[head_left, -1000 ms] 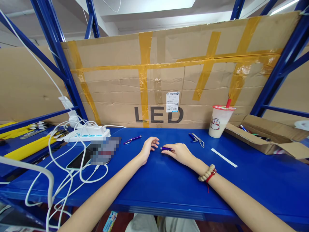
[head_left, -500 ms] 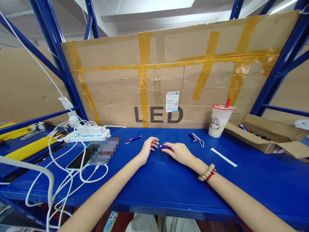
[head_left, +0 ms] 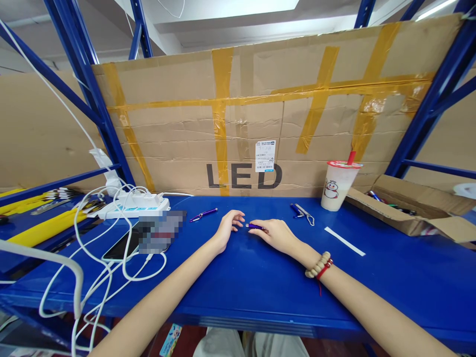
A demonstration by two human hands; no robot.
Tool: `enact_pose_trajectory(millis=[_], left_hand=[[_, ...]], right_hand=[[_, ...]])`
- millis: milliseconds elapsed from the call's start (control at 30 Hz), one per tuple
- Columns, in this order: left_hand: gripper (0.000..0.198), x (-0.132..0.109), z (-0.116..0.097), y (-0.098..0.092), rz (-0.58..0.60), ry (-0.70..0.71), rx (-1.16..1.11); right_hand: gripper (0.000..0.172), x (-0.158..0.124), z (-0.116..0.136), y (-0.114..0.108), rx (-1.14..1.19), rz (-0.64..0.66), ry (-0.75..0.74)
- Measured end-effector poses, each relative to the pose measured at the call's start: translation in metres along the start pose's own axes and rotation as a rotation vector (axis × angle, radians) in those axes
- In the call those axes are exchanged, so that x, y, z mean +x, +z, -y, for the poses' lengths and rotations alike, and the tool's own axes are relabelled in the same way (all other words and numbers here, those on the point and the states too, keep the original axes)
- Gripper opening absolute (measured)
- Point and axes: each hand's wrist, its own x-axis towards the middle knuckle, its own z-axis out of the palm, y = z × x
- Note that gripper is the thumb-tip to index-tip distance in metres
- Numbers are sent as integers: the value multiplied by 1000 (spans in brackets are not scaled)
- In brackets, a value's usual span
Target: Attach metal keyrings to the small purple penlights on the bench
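Note:
On the blue tabletop (head_left: 238,292), my right hand (head_left: 277,233) is closed round a purple pen (head_left: 255,226). Only one end of it sticks out to the left, past the thumb and forefinger; the rest is hidden under the hand. My left hand (head_left: 228,229) rests on its side facing it, fingers loosely curved and apart, with nothing in them. Left of that hand lies a thin purple pen (head_left: 203,214). Beyond my right wrist are a purple piece and a silver metal clip (head_left: 305,214), close together.
A white paper strip (head_left: 344,241) lies to the right. Behind it stand a drink cup (head_left: 337,186) with a red straw and an open cardboard box (head_left: 394,218) holding pens. On the left are phones (head_left: 124,245), tangled white cables and a power strip (head_left: 130,207). Cardboard (head_left: 178,144) backs the table.

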Motion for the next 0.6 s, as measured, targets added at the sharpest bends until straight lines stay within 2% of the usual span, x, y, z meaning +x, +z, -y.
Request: enact_pose_trajectory(millis=[600], left_hand=[[22,2,0,0,-5,-17,-11]], right_hand=[[35,0,-2,1,13,-1,-3]])
